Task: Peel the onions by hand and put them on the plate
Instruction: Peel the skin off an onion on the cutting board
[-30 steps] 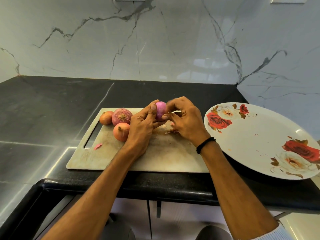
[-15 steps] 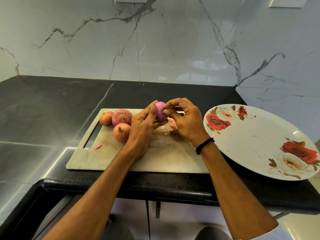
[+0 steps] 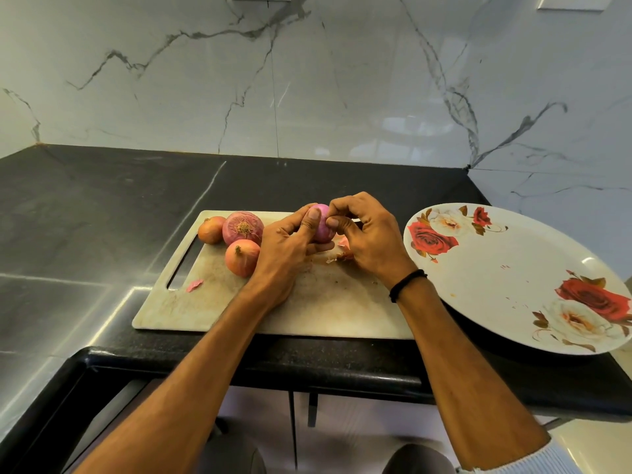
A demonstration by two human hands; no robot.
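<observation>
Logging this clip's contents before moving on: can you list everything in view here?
smooth pink round onion: one, pink, held between both hands above the board
unpeeled papery-skinned onions: three, brown, red-purple, orange, board's left end
pale rectangular cutting board: one, off-white, stained, on the counter
onion skin scraps: a few, pink, on the board
round rose-printed plate: one, white with red roses, right of the board
black stone counter: one, under everything
black wristband: one, right wrist
left hand: grips the pink onion
right hand: pinches at the onion

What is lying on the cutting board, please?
Three unpeeled onions, a pink skin scrap and peel bits show; the left hand and right hand hide part of the cutting board.
</observation>
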